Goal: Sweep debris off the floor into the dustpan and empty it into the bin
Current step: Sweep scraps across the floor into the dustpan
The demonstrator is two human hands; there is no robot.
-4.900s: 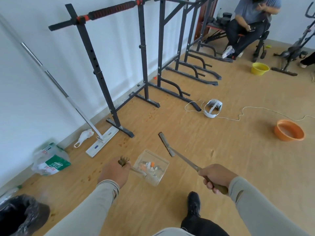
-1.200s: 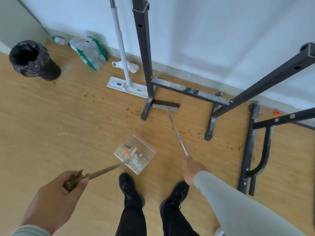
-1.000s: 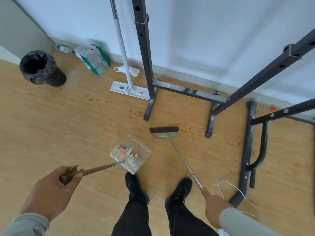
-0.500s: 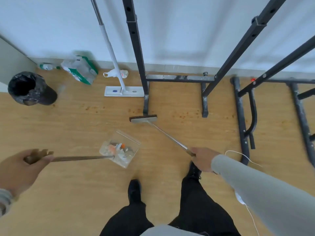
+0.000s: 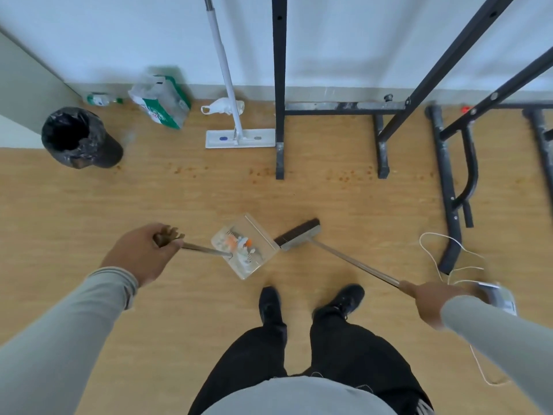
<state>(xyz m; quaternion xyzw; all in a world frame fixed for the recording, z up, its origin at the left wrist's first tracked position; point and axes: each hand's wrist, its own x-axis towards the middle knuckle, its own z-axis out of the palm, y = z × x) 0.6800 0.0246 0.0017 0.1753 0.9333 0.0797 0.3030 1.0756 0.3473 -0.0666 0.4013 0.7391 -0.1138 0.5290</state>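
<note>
Only the head view to go on here. You had the clear plastic dustpan point(image 5: 245, 245) sitting just left of centre frame, already loaded with orange and white scraps point(image 5: 239, 243), and your left hand point(image 5: 143, 254) was wrapped round the brown grip at the end of its long thin handle, so the pan itself sat off to the right of that hand, at the handle's far end. Looked like a light, stiff thing, but with the weight way out at the end I'd guess it tips easily, so holding it by the grip and keeping it level seemed the way to go. Your right hand point(image 5: 426, 301), lower right of frame, was closed round the top of the broom's metal shaft, with the broom point(image 5: 299, 233) head touching or nearly touching the pan's right lip. The bristles looked fairly stiff. The black-lined bin point(image 5: 76, 136) was upper left, well apart from the pan. Brown crumbs point(image 5: 341, 176) were scattered along the floor near the black rack feet point(image 5: 279, 163), so the sweeping wasn't finished.
</note>
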